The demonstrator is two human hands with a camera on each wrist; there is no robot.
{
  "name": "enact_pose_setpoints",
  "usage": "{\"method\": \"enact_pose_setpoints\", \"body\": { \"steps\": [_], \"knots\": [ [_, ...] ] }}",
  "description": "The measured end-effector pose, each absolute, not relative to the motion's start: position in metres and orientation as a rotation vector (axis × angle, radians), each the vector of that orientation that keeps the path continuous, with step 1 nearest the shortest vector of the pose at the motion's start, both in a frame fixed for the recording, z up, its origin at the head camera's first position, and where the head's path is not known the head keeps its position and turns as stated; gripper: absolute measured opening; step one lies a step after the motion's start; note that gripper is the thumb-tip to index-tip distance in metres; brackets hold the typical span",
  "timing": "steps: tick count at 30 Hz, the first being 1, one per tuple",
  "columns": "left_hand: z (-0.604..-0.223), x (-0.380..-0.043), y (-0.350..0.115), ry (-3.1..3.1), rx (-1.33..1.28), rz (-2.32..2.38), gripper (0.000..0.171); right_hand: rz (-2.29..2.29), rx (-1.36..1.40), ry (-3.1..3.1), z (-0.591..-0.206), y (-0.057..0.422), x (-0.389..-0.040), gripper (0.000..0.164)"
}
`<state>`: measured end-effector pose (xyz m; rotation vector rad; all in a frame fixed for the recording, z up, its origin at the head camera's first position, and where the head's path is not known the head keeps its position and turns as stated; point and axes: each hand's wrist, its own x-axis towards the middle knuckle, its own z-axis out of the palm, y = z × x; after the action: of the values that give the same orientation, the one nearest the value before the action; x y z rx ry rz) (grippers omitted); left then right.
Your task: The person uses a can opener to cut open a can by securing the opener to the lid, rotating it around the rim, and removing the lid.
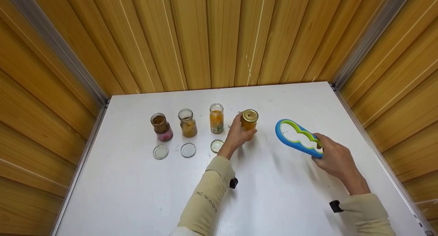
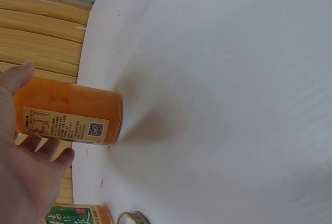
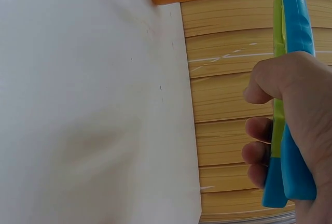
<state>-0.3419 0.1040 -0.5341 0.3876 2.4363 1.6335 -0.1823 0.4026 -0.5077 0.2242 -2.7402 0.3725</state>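
My left hand (image 1: 237, 135) grips a capped glass jar (image 2: 88, 102) of orange fruit by its side, thumb and fingers around it. A gold lid (image 1: 250, 115) covers its top, and a label with a square code shows in the left wrist view. The jar stands upright; whether its base touches the table I cannot tell. To the right, my right hand (image 1: 337, 158) holds a blue and green jar opener (image 1: 297, 145) by its handle end, above the table and apart from the jar. Its looped end points left toward that jar.
Left of the held jar stand three uncapped jars: one with orange contents (image 1: 216, 121), one with pale yellow contents (image 1: 188, 126), and a dark one (image 1: 160, 126). Loose lids (image 1: 188, 150) lie before them on the white table (image 1: 137, 195). Wood-patterned walls (image 1: 191, 40) enclose the table.
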Motion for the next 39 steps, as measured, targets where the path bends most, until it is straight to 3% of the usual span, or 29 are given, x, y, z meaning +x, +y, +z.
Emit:
{"method": "enact_pose_setpoints", "body": {
  "steps": [39],
  "knots": [
    [-0.539,-0.335,0.107,2.359,0.319,1.641,0.069,0.395,0.244,-2.703,-0.508,0.392,-0.186,0.070]
  ]
}}
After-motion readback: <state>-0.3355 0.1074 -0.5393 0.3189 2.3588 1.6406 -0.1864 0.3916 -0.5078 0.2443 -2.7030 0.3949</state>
